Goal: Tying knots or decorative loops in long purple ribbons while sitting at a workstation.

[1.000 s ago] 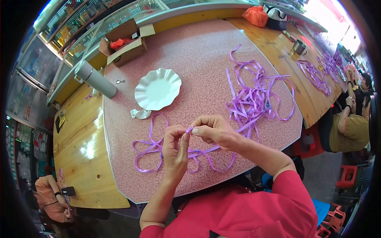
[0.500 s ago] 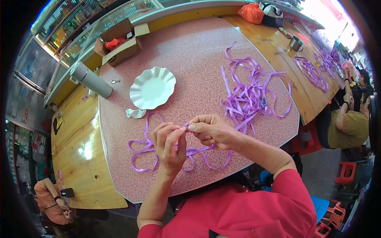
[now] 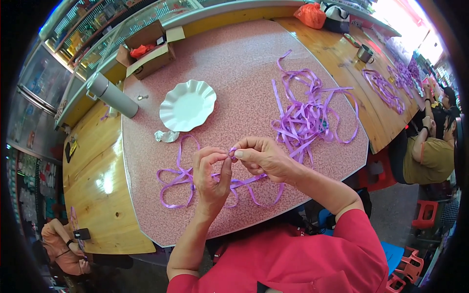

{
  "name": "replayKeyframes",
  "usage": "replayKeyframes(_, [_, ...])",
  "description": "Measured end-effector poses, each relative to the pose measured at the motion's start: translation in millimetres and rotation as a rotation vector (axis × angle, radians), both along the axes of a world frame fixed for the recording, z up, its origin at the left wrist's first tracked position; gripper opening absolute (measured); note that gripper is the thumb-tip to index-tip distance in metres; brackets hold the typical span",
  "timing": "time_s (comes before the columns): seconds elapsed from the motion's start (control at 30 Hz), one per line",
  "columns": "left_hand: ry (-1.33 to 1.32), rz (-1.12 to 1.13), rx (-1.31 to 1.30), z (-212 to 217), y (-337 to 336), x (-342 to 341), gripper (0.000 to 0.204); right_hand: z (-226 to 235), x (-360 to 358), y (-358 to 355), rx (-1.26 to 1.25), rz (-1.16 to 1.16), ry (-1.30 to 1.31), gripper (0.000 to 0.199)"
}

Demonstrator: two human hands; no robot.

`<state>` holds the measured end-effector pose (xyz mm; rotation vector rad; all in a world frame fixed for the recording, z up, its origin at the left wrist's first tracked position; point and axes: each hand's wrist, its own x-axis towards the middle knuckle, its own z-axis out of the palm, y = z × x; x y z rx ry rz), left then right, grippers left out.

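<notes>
Between my fingertips is a small loop of purple ribbon (image 3: 231,153). My left hand (image 3: 211,178) pinches it from one side with thumb and fingers. From the other side my right hand (image 3: 261,158) pinches it between thumb and forefinger. Below both hands, a loose length of the same ribbon (image 3: 177,195) curls across the pink speckled table (image 3: 229,97). A tangled heap of purple ribbon (image 3: 305,112) lies to the right of my right hand. How the loop is folded or knotted is too small to make out.
Beyond my left hand stand a white scalloped plate (image 3: 188,106), a crumpled white tissue (image 3: 166,136), a grey flask (image 3: 115,97) and an open cardboard box (image 3: 151,61). On the right wooden table are a metal mug (image 3: 364,53) and more ribbon (image 3: 383,90). People sit on both sides.
My fingers have shifted slightly around the ribbon, and its small loop shows more openly between them. My left fingers sit a little lower and more curled. The ribbon heap has stayed put.
</notes>
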<state>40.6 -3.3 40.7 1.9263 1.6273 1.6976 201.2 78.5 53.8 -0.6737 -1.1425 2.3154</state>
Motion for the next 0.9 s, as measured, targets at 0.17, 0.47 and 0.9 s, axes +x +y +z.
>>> replayKeyframes(0.17, [-0.067,-0.043,-0.062,-1,-4,-2,0.018,7,2,4,0.246,-0.002,-0.155,0.018])
replayKeyframes(0.47, [-0.428,-0.203,-0.23,-6,-6,-8,0.01,27,6,6,0.986,-0.069,-0.395,0.018])
replayKeyframes(0.9, [-0.438,-0.253,-0.339,-13,0,-9,0.007,23,13,28,1.072,0.094,-0.367,0.018])
